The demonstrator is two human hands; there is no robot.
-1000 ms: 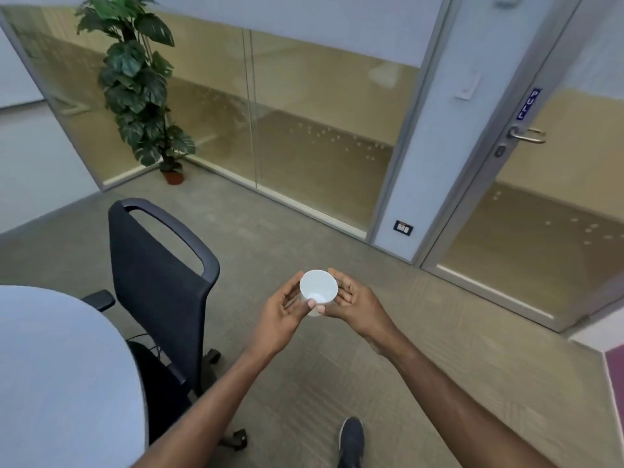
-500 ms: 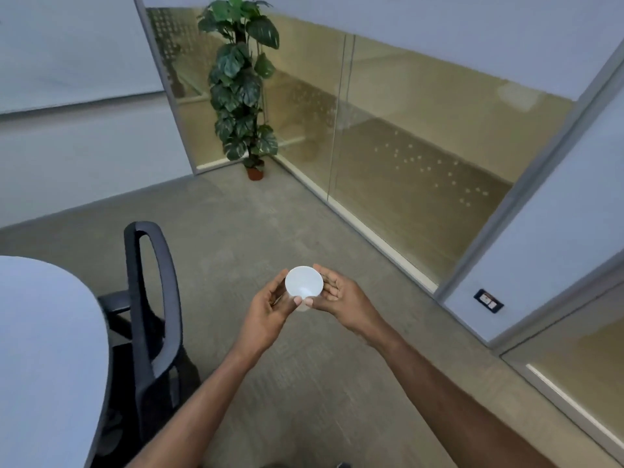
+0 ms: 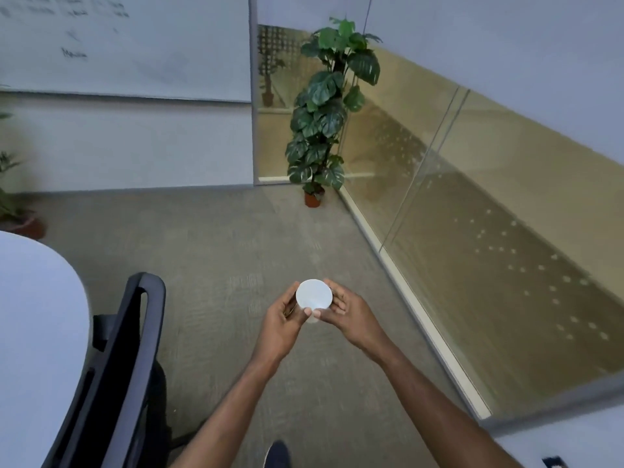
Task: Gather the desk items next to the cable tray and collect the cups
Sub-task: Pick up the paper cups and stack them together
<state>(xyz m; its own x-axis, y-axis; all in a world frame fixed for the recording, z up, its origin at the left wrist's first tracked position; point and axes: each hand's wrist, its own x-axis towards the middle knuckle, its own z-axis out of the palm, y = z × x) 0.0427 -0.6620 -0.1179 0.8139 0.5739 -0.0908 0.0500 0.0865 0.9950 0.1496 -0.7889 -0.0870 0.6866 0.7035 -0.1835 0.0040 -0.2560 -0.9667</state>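
From your head camera, you hold a white cup (image 3: 314,294) out in front of you, above the grey carpet (image 3: 219,248), its round end turned up toward the lens. Your left hand (image 3: 282,327) curls round its left side and your right hand (image 3: 351,315) wraps the right side, the thumbs meeting at its near edge. A black office chair (image 3: 135,349) stands to your left, just beside the rounded white table (image 3: 37,315). A tall potted plant (image 3: 324,109) sits in the far corner, where the whiteboard (image 3: 135,45) wall meets the glass partition (image 3: 489,231).
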